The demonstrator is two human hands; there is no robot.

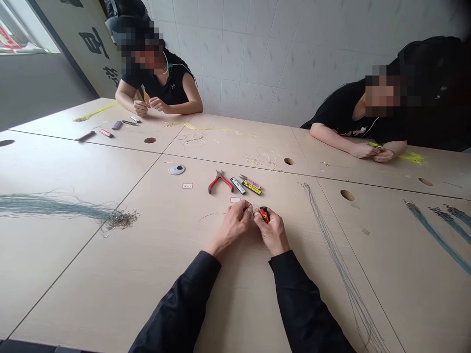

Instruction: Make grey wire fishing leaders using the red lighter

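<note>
My left hand [233,223] has its fingers pinched on a thin cord [210,214], whose loose end trails left over the table. Close beside it, my right hand [275,234] is closed around a red and black lighter [264,214]. The fingertips of both hands nearly meet, and the small piece between them is too fine to make out. Just beyond the hands lie red-handled pliers [220,181] with jaws pointing away, a white lighter-like piece [238,186], a yellow and black one [252,188] and pink snips [253,182].
Bluish cords with metal clasps [121,219] lie at left. A thinner bundle [331,240] runs along my right, with more bundles [437,235] farther right. A round metal disc [177,169] sits beyond the pliers. Two people [172,88] [338,113] work across the table [147,289].
</note>
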